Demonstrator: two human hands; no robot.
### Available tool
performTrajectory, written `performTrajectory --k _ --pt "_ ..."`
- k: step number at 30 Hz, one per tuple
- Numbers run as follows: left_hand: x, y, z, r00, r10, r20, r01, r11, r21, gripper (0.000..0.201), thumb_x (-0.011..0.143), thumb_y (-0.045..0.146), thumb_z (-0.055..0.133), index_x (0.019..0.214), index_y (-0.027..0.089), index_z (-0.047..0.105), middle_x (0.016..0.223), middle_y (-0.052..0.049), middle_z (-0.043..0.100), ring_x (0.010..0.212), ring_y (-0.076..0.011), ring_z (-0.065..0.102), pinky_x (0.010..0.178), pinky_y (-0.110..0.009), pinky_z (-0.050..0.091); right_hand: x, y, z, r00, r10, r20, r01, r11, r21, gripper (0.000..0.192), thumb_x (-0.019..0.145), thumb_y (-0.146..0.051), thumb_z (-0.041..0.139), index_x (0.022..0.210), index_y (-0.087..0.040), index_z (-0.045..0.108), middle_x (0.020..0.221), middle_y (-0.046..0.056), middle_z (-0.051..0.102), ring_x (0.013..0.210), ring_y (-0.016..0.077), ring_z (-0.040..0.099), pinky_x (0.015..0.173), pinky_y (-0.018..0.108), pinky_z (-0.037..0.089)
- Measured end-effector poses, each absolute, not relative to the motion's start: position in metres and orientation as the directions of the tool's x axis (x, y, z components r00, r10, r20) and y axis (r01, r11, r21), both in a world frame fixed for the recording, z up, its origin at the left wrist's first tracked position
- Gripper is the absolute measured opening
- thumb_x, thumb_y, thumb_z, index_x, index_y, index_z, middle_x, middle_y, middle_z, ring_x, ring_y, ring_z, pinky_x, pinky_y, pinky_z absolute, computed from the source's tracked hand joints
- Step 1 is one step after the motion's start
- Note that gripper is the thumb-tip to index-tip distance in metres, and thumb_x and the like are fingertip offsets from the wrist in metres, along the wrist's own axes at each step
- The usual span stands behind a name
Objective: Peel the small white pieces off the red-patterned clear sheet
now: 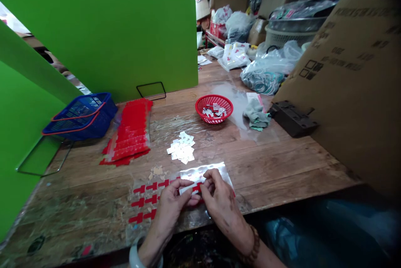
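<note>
My left hand (173, 201) and my right hand (219, 199) meet at the near edge of the wooden table (282, 163). Together they pinch a small white piece with a red sticker (191, 188) over a clear plastic sheet (203, 173). Several red cross-shaped stickers (147, 201) lie in rows on the table just left of my left hand. A loose pile of small white pieces (182, 147) lies a little beyond my hands.
A stack of red sticker sheets (130, 132) lies at the left, beside a blue basket (82, 115). A red basket (214, 108) with white pieces stands farther back, a folded cloth (257, 115) and a black block (293, 118) to its right. Green panels (103, 30) and a cardboard box (354, 80) flank the table.
</note>
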State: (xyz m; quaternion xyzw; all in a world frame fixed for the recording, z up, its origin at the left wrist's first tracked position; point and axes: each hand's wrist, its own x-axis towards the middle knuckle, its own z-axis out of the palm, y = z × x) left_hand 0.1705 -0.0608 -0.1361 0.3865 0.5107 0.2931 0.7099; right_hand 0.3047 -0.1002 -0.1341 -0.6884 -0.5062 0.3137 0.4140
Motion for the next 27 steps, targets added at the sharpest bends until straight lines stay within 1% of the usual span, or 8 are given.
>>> performTrajectory --k 4,7,10,13,16,18,21,27 --pt "0.168 -0.061 -0.137 0.284 0.811 -0.511 -0.006 0.534 0.845 0.033 0.069 0.028 0.070 0.094 0.010 0.057 0.070 -0.010 0.072 0.064 -0.0170 0.069 0.067 -0.025 0.053 0.309 -0.101 -0.136 0.285 0.958 0.021 0.489 -0.126 -0.863 0.012 0.081 -0.019 0.048 0.093 -0.021 0.050 0.076 -0.001 0.055 0.069 0.0146 0.053 0.063 0.025 0.041" --pt "0.166 -0.059 -0.136 0.273 0.803 -0.530 0.004 0.550 0.835 0.034 0.071 0.026 0.068 0.097 0.009 0.056 0.071 -0.010 0.072 0.064 -0.0164 0.068 0.067 -0.025 0.053 0.319 -0.101 -0.140 0.281 0.960 0.010 0.448 -0.122 -0.886 0.010 0.081 -0.023 0.051 0.091 -0.020 0.053 0.080 0.001 0.055 0.070 0.0148 0.052 0.063 0.025 0.042" --pt "0.166 -0.058 -0.133 0.283 0.790 -0.544 -0.008 0.569 0.822 0.033 0.071 0.024 0.068 0.097 0.008 0.056 0.073 -0.011 0.072 0.065 -0.0161 0.068 0.067 -0.024 0.053 0.328 -0.101 -0.143 0.265 0.964 -0.027 0.337 -0.119 -0.934 0.013 0.086 -0.026 0.046 0.089 -0.019 0.056 0.077 0.000 0.056 0.068 0.0140 0.053 0.063 0.024 0.042" --pt "0.167 -0.058 -0.130 0.289 0.780 -0.555 -0.010 0.582 0.813 0.033 0.070 0.024 0.069 0.097 0.008 0.056 0.072 -0.011 0.072 0.064 -0.0154 0.068 0.066 -0.023 0.053 0.330 -0.101 -0.144 0.182 0.977 -0.108 0.180 -0.141 -0.973 0.021 0.089 -0.031 0.041 0.094 -0.019 0.057 0.070 -0.001 0.056 0.063 0.0127 0.054 0.061 0.023 0.043" --pt "0.169 -0.059 -0.128 0.302 0.783 -0.544 -0.005 0.572 0.820 0.033 0.070 0.025 0.069 0.096 0.009 0.057 0.071 -0.010 0.072 0.064 -0.0153 0.068 0.066 -0.023 0.053 0.324 -0.102 -0.145 0.116 0.979 -0.170 0.064 -0.178 -0.982 0.020 0.087 -0.034 0.047 0.093 -0.018 0.057 0.072 -0.001 0.058 0.062 0.0118 0.056 0.057 0.022 0.044" --pt "0.169 -0.061 -0.128 0.312 0.790 -0.527 0.001 0.555 0.832 0.033 0.070 0.027 0.069 0.096 0.009 0.058 0.070 -0.010 0.072 0.064 -0.0159 0.068 0.065 -0.024 0.053 0.319 -0.101 -0.149 0.104 0.977 -0.185 0.012 -0.187 -0.982 0.018 0.085 -0.034 0.050 0.086 -0.017 0.056 0.071 -0.001 0.058 0.059 0.0109 0.055 0.055 0.021 0.043" --pt "0.169 -0.062 -0.130 0.326 0.800 -0.504 0.007 0.531 0.847 0.034 0.070 0.029 0.069 0.095 0.009 0.058 0.069 -0.010 0.072 0.064 -0.0164 0.068 0.064 -0.024 0.053 0.316 -0.099 -0.154 0.068 0.978 -0.197 -0.057 -0.194 -0.979 0.019 0.086 -0.034 0.049 0.077 -0.017 0.054 0.061 -0.003 0.054 0.054 0.0095 0.053 0.053 0.020 0.041" --pt "0.168 -0.064 -0.130 0.328 0.798 -0.505 -0.012 0.538 0.843 0.031 0.071 0.025 0.068 0.094 0.008 0.057 0.070 -0.011 0.071 0.062 -0.0147 0.067 0.063 -0.023 0.053 0.320 -0.099 -0.151 0.004 0.979 -0.204 -0.166 -0.201 -0.965 0.021 0.086 -0.034 0.050 0.079 -0.015 0.056 0.058 -0.003 0.055 0.055 0.0091 0.052 0.057 0.020 0.041"
